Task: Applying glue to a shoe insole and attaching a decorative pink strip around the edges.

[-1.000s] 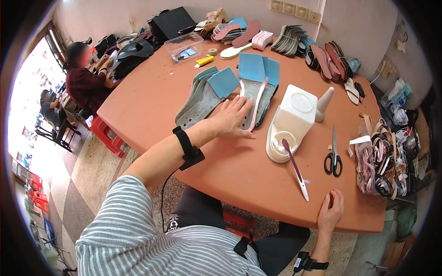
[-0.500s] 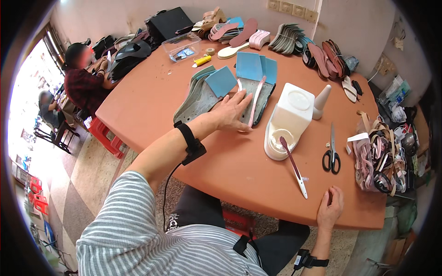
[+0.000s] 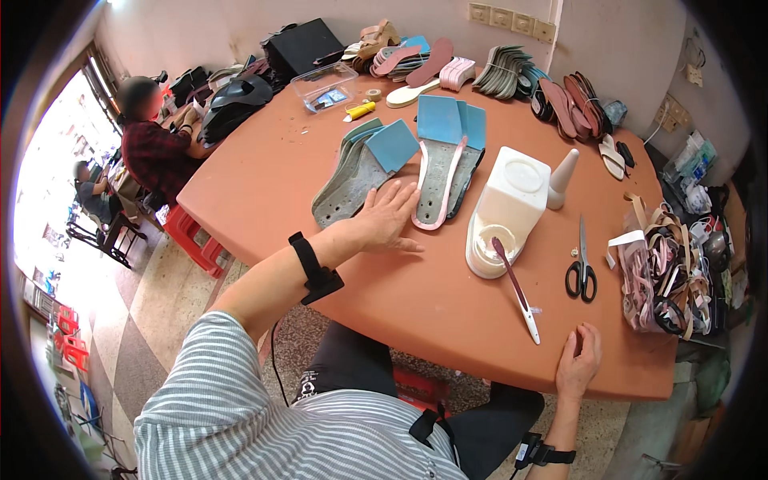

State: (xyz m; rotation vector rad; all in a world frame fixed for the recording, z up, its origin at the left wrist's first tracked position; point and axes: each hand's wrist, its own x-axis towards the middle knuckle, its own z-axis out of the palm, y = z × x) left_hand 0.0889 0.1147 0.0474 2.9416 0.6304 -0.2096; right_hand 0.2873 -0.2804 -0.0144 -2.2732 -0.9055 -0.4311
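My left hand [image 3: 386,219] lies flat with fingers spread on the orange table [image 3: 296,160], touching the lower end of a grey insole with a pink rim [image 3: 437,182]. Beside it to the left lie grey insoles with blue heel pads [image 3: 364,166]. My right hand [image 3: 578,360] rests on the table's near edge, fingers loosely curled, holding nothing. A brush with a white handle [image 3: 518,293] lies just above it, its tip in the white glue tub [image 3: 506,212].
Black-handled scissors [image 3: 582,266] lie right of the tub, a white cone [image 3: 562,178] behind it. A heap of straps [image 3: 668,272] fills the right edge. Stacked soles [image 3: 502,70] line the far side. A person in a plaid shirt [image 3: 156,148] sits at the far left.
My left hand has slid a little toward me along the insole. The right hand stays on the table edge.
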